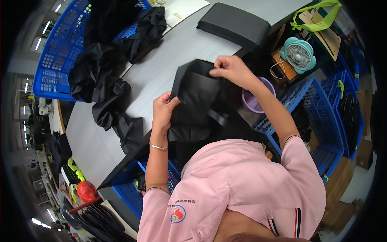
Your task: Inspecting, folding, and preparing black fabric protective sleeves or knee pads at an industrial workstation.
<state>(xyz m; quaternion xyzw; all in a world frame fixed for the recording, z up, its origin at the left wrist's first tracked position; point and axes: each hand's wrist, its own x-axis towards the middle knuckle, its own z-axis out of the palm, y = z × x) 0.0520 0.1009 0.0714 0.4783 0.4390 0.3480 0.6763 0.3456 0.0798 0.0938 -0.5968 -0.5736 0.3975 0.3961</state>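
Note:
Between my two hands is a black fabric piece (197, 90), pouch-like in shape, with a folded upper edge and a smoother, slightly see-through panel. My left hand (163, 111) pinches its left edge, thumb on the near face. At the upper right corner, my right hand (234, 71) has thumb and fingers pressed together on the fabric. The lower part of the piece hangs down in front of my body, where dark cloth makes its end hard to make out. A loose strip (218, 117) shows at its lower right.
Crumpled black fabric (107, 97) spills from a blue basket (52, 76) onto the grey table (161, 64). A dark padded block (234, 25) lies at the table's far edge. To the right are a purple basin (244, 103), a teal fan (298, 55) and blue crates (322, 121).

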